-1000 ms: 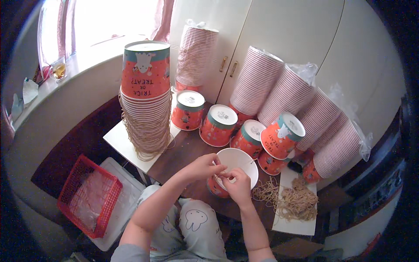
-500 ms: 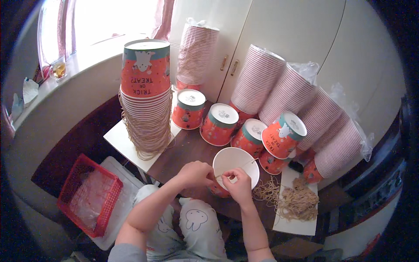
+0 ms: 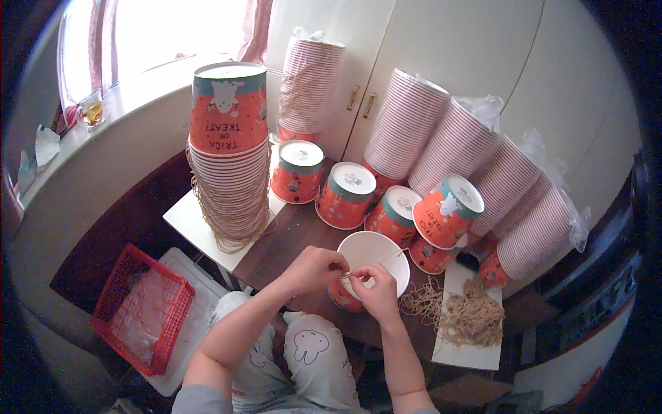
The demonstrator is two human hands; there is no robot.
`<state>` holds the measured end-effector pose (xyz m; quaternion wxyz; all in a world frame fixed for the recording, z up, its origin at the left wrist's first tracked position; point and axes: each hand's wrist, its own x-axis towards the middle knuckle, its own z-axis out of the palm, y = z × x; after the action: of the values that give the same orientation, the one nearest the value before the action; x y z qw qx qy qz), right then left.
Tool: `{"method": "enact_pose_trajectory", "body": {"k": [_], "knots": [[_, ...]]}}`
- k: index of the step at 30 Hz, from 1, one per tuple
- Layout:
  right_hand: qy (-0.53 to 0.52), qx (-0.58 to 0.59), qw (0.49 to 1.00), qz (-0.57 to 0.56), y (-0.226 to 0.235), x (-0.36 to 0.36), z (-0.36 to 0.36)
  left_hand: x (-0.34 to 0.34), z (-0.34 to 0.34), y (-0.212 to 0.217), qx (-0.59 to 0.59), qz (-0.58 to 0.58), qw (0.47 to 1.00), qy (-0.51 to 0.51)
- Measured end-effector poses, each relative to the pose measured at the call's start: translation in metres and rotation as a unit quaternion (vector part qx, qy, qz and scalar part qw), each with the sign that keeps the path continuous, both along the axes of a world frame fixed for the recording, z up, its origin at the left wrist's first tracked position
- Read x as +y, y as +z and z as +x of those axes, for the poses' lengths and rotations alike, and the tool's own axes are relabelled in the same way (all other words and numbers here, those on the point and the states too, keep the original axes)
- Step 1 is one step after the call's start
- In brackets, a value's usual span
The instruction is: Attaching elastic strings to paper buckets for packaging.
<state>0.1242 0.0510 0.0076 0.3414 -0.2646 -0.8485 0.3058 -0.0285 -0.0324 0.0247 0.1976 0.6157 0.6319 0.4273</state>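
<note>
A white-lined paper bucket (image 3: pixel 369 247) with an orange outside stands mouth up at the table's front edge. A thin tan string (image 3: pixel 347 276) lies pinched at its near rim, and a thin line of it shows at the far right of the rim. My left hand (image 3: pixel 314 269) is closed with fingertips on the string at the rim's left. Close beside it, my right hand (image 3: pixel 377 288) pinches the same string between thumb and forefinger, over the bucket's near side. The fingers partly hide the string, so I cannot tell whether it is knotted.
Loose tan string (image 3: pixel 472 319) lies heaped at the right. Several upside-down orange buckets (image 3: pixel 346 196) stand behind the bucket. A tall stack of strung buckets (image 3: pixel 229 179) rises at left, and bagged bucket stacks (image 3: pixel 407 127) line the back. A red basket (image 3: pixel 141 310) sits lower left.
My left fingers have lifted slightly and shifted a little right, near the rim. My right hand stays nearly in place with its pinch. The buckets have not moved.
</note>
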Motion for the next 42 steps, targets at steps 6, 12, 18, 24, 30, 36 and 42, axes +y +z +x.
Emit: {"method": "enact_pose_trajectory", "body": {"k": [6,12,18,24,30,36,42], "knots": [[0.001,0.007,1.0,0.003,-0.001,0.001,-0.001,0.001,-0.001,-0.003,-0.048,-0.013,0.998,-0.026],[-0.008,-0.003,1.0,0.008,0.001,0.001,0.0,0.002,0.001,0.002,-0.139,-0.083,0.986,-0.04],[-0.009,0.005,1.0,-0.008,0.004,-0.001,0.0,0.006,0.003,-0.01,-0.117,-0.047,0.992,-0.017],[0.002,0.006,1.0,0.003,0.005,-0.001,0.0,0.008,0.001,-0.017,-0.098,-0.04,0.993,-0.044],[0.033,-0.007,0.999,0.017,0.006,0.005,0.005,0.001,-0.002,-0.001,-0.232,-0.165,0.953,-0.101],[0.09,0.058,0.994,0.024,0.012,0.011,0.004,0.002,-0.007,-0.008,-0.303,-0.176,0.922,-0.166],[0.181,-0.07,0.981,-0.03,0.017,0.022,0.016,0.002,-0.005,-0.003,-0.389,-0.18,0.891,-0.154]]}}
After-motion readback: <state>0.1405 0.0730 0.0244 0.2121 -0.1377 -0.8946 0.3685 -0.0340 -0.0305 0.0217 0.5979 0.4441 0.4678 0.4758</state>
